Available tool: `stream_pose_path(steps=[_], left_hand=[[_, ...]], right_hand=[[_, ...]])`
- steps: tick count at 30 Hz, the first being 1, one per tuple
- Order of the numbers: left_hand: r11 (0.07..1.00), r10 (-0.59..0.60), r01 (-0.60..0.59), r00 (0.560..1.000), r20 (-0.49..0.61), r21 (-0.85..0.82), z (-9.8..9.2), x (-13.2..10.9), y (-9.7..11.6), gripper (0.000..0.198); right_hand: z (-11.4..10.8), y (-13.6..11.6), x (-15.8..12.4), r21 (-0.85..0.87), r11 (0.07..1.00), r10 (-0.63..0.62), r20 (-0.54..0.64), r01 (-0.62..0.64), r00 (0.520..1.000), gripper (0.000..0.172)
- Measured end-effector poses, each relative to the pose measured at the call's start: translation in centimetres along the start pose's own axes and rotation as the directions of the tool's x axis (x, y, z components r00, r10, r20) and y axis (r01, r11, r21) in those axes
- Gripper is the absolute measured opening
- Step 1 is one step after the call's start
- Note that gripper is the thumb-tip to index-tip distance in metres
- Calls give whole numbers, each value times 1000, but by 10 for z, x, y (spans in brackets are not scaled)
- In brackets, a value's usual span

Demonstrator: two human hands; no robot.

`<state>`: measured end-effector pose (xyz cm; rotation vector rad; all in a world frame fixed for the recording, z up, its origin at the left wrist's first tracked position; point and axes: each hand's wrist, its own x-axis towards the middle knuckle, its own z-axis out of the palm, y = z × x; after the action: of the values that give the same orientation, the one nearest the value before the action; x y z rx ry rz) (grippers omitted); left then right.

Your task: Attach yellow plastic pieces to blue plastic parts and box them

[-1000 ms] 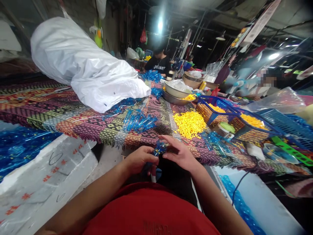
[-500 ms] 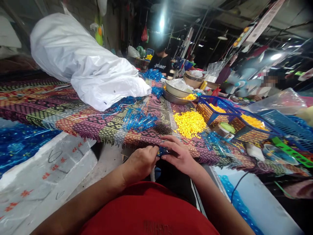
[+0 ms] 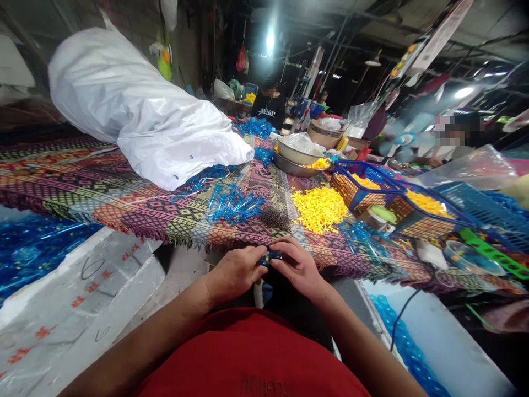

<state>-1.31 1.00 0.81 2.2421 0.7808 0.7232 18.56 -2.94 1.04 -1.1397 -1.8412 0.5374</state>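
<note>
Between my two hands, just off the near table edge, is a small translucent blue plastic piece [image 3: 269, 257] with a yellow spot on it. My left hand [image 3: 238, 270] pinches its left side between thumb and fingers. On the other side, the thumb and bent fingers of my right hand [image 3: 296, 269] close on it. My fingertips cover part of the piece, so its full shape is hidden. Beyond my hands lie a heap of small yellow pieces [image 3: 319, 208], a little pile of dark beads [image 3: 274, 218] and a bundle of clear blue plastic strips [image 3: 233, 203].
A large white sack [image 3: 144, 105] lies on the patterned cloth [image 3: 136, 220]. Blue baskets [image 3: 367, 190] of yellow pieces and stacked bowls [image 3: 298, 160] stand to the right. White foam boxes [image 3: 95, 286] flank my lap. Another person [image 3: 268, 105] sits across the table.
My right hand's fingers, spread before, have closed in on the blue piece, and its yellow spot shows more plainly. My left hand stays on it. The view has shifted slightly.
</note>
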Motion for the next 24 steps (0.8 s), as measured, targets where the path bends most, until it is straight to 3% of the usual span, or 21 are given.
stream_pose_path(steps=[2,4,7,9,11,13,16,19,24], left_hand=[[981,-86,63,989,-121,-184,-6,2,2,42],[890,-189,84,962,-195,-449,-6,3,5,48],[732,-260,7,927,-270,-681,3,4,14,40],[769,-231,-37,915,-331,-638,9,4,19,28],[878,-125,-57,932,-342,-475,11,4,23,21],[953,-3,-85,957,-290,-290,11,4,25,19],[984,102,-127,976,-194,-123,10,5,28,21],[987,141,-150,982,-128,-61,11,5,31,18],[982,153,-155,988,-25,-107,8,5,34,18]], right_hand=[[1,6,-1,138,984,128,-115,-112,985,24],[6,12,-4,324,929,247,-192,-176,950,26],[19,16,-10,493,848,315,-173,-195,933,26],[24,15,-14,451,866,297,-118,-216,947,26],[22,9,-14,298,936,231,-109,-189,967,26],[13,-1,-10,118,989,108,-135,-93,985,28],[-3,-21,-2,-52,993,-112,-137,106,984,31],[-10,-38,1,-134,968,-226,-108,211,968,18],[-2,-46,-2,-158,964,-233,-114,213,966,10]])
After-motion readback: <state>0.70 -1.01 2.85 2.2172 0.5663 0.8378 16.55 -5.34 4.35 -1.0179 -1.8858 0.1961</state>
